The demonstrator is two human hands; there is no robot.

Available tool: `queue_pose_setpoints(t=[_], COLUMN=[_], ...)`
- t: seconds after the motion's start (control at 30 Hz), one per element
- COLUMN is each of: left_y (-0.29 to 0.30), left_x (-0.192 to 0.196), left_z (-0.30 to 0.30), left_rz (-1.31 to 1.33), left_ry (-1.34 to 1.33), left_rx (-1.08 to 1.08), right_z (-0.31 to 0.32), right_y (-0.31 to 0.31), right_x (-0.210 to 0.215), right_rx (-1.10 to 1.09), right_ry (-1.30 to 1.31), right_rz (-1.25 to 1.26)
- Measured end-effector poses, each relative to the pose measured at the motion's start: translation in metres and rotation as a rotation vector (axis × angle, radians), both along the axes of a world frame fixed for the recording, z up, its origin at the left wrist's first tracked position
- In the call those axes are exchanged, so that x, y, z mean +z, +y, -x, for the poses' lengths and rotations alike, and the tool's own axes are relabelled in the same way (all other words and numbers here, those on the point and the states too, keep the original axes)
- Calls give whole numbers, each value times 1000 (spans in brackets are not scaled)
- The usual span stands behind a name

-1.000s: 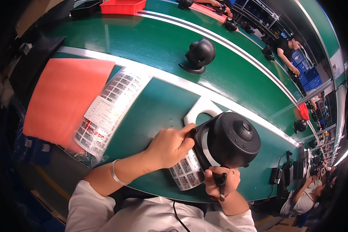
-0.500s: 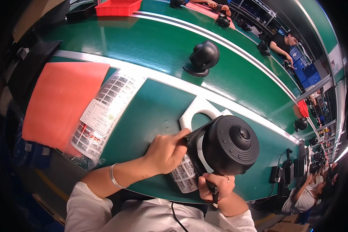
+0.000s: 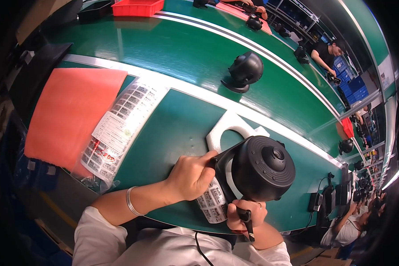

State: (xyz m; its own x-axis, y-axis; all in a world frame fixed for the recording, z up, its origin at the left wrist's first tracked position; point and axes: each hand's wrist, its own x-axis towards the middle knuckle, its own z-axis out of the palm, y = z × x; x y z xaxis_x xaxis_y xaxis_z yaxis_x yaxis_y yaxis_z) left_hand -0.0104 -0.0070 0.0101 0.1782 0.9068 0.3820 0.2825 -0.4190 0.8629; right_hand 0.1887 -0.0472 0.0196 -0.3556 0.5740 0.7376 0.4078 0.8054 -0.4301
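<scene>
**Hands on a dome camera at a green workbench**

Left hand (image 3: pixel 191 174) with fingers curled, thumb and fingertips pressed against the flat base of a black dome camera (image 3: pixel 262 168); a thin bracelet (image 3: pixel 129 201) circles the wrist. Right hand (image 3: pixel 245 216) clenched around a dark-handled tool (image 3: pixel 247 221), held just beneath the camera's rounded body. The camera lies tilted on the near edge of the green workbench (image 3: pixel 177 128), lens side turned up and to the right. Under it and touching the left fingers, a small sheet of printed labels (image 3: pixel 212 204) rests on the bench. Just beyond the camera sits a white foam piece (image 3: pixel 217 133) with a round opening, partly covered by the camera.

Farther left, a clear bag holding larger label sheets (image 3: pixel 119 128) overlaps an orange-red mat (image 3: pixel 71 113). A second black dome camera (image 3: pixel 244 71) stands upright on the green conveyor belt (image 3: pixel 164 48) beyond a pale dividing strip, well apart from the hands. A red bin (image 3: pixel 137 6) sits at the far edge. Other people (image 3: pixel 323 53) work along the line at upper right and lower right.
</scene>
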Motion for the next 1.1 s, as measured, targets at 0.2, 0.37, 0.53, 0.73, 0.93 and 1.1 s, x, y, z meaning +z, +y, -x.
queue_pose_setpoints(t=[0.2,0.37,0.53,0.73,0.93,1.1], left_y=[-1,-6,-1,3,4,5], left_x=[3,13,17,18,12,8], left_z=[0,-4,1,3,3,2], left_rz=[22,120,85,40,-14,-61], left_ry=[-16,-27,-83,-11,59,106], left_rx=[-27,-72,-81,-18,45,57], right_z=[-2,-5,-9,-6,-4,-5], right_y=[-1,8,5,11,9,7], right_x=[-3,3,-10,-6,-5,-7], right_rx=[-25,-85,-70,-98,-63,-45], right_ry=[-28,195,296,248,124,59], right_rz=[-5,-5,169,31,59,31])
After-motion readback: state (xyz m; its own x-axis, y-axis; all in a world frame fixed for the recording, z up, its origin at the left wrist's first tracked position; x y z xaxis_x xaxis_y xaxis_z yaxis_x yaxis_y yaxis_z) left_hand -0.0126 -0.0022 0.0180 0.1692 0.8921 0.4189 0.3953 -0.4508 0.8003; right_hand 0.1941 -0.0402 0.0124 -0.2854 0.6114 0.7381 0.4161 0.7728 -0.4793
